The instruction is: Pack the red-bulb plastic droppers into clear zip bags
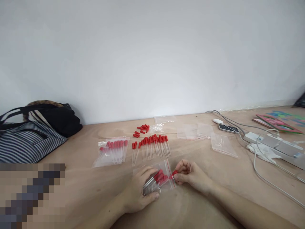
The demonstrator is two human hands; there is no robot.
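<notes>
A light-brown wooden table carries everything. The left hand, fingers spread and thumb apart, lies over a clear plastic zip bag with a red-striped mouth, apparently to steady it. The right hand is at that mouth, thumb and fingers pinching a red bulb, probably the easiest part to grip. Inside the bag are more red-bulbed pieces. Beyond it, slim clear droppers with red bulbs form a row, bulbs pointing away, seemingly for order. Smallest, loose red bulbs lie clustered behind them.
</notes>
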